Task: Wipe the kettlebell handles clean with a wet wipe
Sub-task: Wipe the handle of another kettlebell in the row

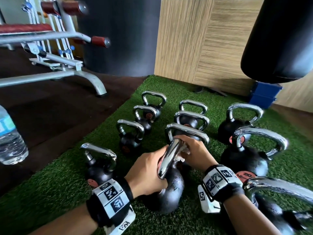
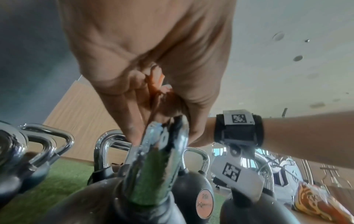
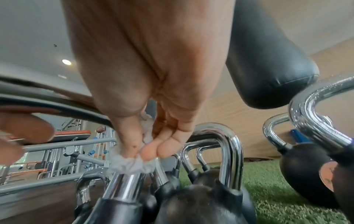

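We grip the chrome handle (image 1: pixel 167 160) of the tilted black kettlebell (image 1: pixel 166 195) with our left hand (image 1: pixel 145 173), fingers curled round it. Our right hand (image 1: pixel 191 153) pinches the crumpled white wet wipe (image 3: pixel 132 166) round the handle, on green artificial turf (image 1: pixel 71 167).

only "20" can be read, on the orange round sticker (image 1: pixel 246 175) of a kettlebell (image 1: pixel 245 158) at the near right; other stickers and the water bottle label (image 1: pixel 6 124) are too blurred.
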Demonstrator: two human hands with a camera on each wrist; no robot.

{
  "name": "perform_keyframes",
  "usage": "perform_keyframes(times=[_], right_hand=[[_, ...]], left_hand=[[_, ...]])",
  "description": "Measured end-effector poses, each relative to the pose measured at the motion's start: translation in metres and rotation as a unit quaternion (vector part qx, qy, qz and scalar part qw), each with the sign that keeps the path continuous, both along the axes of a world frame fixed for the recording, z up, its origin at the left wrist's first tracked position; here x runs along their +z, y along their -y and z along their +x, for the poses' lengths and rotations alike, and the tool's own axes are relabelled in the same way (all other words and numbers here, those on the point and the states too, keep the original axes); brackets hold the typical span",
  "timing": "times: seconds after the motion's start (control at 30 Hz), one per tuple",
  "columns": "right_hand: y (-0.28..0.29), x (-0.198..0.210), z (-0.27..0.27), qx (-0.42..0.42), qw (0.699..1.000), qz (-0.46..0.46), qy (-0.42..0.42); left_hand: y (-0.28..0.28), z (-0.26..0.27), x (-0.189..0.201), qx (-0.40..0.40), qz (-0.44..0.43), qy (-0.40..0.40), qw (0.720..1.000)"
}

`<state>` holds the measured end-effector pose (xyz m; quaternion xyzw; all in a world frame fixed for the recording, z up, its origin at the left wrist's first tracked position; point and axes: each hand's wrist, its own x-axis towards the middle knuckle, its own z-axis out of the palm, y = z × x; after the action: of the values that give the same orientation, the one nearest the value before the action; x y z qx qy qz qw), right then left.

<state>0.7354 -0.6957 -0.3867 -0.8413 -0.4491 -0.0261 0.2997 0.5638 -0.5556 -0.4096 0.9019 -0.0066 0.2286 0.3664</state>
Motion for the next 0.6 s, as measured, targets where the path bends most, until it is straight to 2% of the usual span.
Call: perform_keyframes(times=[0.07,0.13,0.2,0.33,0.47,0.6], right_hand=[[0.001,0.01,0.001,0.003,0.999,-0.026,0.022],[0.003,0.016,-0.002,0.001,0.998,-0.053,0.035],[0.011,0.02,-0.008,-0.017,0.997,-0.062,0.031],[0.04,0.028,-0.024,-0.031,0.997,-0.063,0.017],[0.056,0.034,-0.04,-0.032,0.991,-0.126,0.017],[0.062,0.036,-0.05,-0.032,0.989,-0.141,0.008]], left_hand=[[-0.004,-0.002,0.001,-0.015,-0.024,-0.041,0.999],[-0.012,-0.002,0.006,-0.021,0.003,-0.082,0.996],[-0.024,-0.001,0.018,-0.013,0.091,-0.111,0.99],[-0.054,0.015,0.044,-0.032,0.249,-0.18,0.951],[-0.069,0.035,0.061,-0.075,0.321,-0.2,0.923],[-0.074,0.045,0.061,-0.095,0.33,-0.19,0.92]])
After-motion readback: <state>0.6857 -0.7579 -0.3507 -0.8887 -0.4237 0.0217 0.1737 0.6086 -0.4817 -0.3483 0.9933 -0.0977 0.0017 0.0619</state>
